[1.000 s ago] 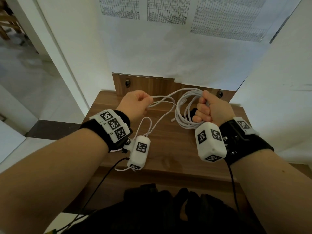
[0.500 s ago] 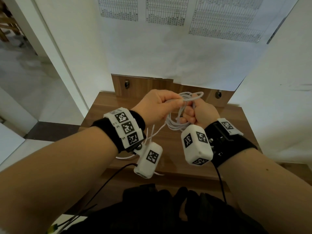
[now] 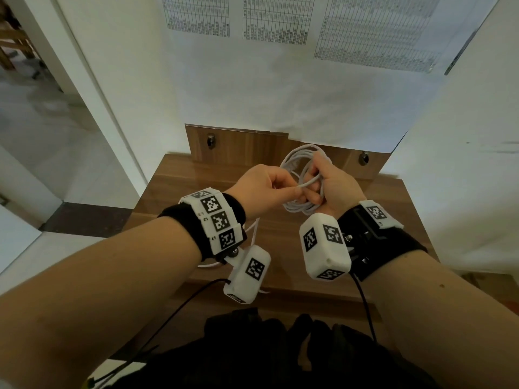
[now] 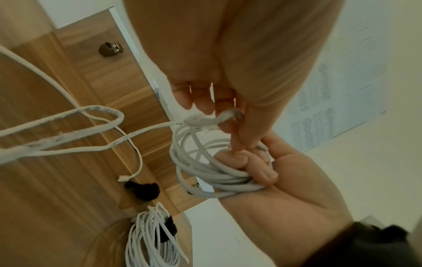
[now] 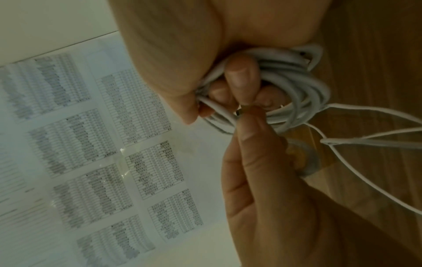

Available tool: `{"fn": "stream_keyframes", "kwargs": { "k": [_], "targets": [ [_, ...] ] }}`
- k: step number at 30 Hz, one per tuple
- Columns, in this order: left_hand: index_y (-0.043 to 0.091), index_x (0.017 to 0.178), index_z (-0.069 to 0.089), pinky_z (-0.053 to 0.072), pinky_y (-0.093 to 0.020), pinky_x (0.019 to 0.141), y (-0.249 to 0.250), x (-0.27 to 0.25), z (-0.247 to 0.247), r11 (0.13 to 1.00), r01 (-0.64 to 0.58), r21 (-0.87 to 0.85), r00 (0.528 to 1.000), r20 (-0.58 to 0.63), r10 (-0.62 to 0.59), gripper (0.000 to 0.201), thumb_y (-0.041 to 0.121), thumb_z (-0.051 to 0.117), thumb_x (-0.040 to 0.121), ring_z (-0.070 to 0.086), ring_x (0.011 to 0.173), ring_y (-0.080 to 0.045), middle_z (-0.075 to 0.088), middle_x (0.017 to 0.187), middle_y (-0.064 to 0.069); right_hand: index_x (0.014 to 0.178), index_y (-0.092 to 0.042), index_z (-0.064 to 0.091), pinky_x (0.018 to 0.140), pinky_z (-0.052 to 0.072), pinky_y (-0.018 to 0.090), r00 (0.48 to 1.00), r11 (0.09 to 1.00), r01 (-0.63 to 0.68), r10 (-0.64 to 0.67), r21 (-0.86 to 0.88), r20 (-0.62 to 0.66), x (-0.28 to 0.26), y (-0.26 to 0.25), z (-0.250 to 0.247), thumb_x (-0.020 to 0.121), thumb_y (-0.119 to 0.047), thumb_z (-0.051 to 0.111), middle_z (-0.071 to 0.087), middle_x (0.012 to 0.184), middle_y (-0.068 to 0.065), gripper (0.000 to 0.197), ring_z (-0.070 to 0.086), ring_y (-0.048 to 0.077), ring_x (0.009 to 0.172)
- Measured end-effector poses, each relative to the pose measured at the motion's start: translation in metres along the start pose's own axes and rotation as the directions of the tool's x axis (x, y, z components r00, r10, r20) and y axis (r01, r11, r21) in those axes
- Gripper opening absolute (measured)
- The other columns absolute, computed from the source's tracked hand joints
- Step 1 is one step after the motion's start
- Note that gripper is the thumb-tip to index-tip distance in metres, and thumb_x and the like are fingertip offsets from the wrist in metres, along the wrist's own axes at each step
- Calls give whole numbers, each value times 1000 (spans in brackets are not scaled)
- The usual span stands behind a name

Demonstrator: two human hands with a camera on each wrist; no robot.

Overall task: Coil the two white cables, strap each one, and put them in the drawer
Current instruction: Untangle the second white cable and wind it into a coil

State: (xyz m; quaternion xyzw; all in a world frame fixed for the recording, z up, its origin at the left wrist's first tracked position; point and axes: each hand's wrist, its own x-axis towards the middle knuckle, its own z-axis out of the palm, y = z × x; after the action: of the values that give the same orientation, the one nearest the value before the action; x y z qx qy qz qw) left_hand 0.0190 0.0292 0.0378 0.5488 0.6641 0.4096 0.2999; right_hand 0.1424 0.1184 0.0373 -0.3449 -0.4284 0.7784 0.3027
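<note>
- Above the wooden worktop [image 3: 179, 189], head view: both hands meet at centre, held off the surface.
- Right hand [image 3: 334, 186] fist-curled round the white cable coil [image 3: 297, 164]; loops stick out above and below the fist.
- Left hand [image 3: 264, 189] pinches one strand of that same cable between thumb and forefinger, touching the right fingers.
- Left wrist view: coil [image 4: 205, 173] bunched under right fingertips [image 4: 262, 173]; loose tail of cable runs left over the worktop, its plug end [image 4: 123, 178] lying on the wood.
- Only the left wrist view shows a second white cable bundle [image 4: 150, 240] lying on the worktop, a black strap [image 4: 167, 232] across it, plus another black strap [image 4: 143, 190] just beside the plug.
- Right wrist view: strands packed in the right palm [image 5: 285, 81], left fingertip [image 5: 251, 115] pressing in; printed tables on paper [image 5: 102, 144] behind.
- Head view alone shows the wooden back panel [image 3: 238, 147] and marker-tagged wrist bands [image 3: 216, 220].
</note>
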Motion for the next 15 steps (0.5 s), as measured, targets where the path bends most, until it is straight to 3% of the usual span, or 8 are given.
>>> {"fn": "stream_keyframes", "kwargs": {
  "k": [5, 8, 13, 15],
  "targets": [
    [19, 91, 69, 50, -20, 71, -8, -3, -2, 995, 57, -76, 998, 7, -57, 12, 29, 69, 85, 58, 70, -4, 66, 79, 3, 64, -15, 42, 56, 46, 28, 995, 974, -89, 79, 207, 54, 3, -5, 0, 100, -41, 43, 44, 60, 4, 45, 45, 18, 53],
    [23, 100, 65, 53, -20, 78, -13, -6, -4, 987, 90, -133, 996, 31, -87, 19, 24, 72, 82, 63, 80, -4, 68, 90, 4, 61, -17, 42, 64, 44, 31, 992, 955, -107, 83, 277, 98, 4, -7, -2, 100, -43, 42, 44, 53, 0, 47, 48, 18, 50],
    [21, 102, 62, 54, -22, 80, -11, -7, -7, 980, 131, -146, 986, 126, -113, 23, 19, 72, 82, 67, 82, -8, 71, 92, 1, 64, -20, 36, 51, 35, 27, 986, 976, -102, 74, 195, 147, 1, -9, 0, 101, -46, 37, 27, 44, -4, 46, 25, 13, 37],
    [21, 101, 62, 54, -18, 72, -12, -4, -15, 971, 145, -190, 989, 57, -136, 14, 21, 66, 87, 65, 76, -8, 70, 88, 3, 63, -19, 35, 44, 30, 23, 986, 986, -95, 74, 140, 149, -1, -12, -3, 102, -45, 35, 25, 42, -4, 47, 22, 12, 34]
  ]
}}
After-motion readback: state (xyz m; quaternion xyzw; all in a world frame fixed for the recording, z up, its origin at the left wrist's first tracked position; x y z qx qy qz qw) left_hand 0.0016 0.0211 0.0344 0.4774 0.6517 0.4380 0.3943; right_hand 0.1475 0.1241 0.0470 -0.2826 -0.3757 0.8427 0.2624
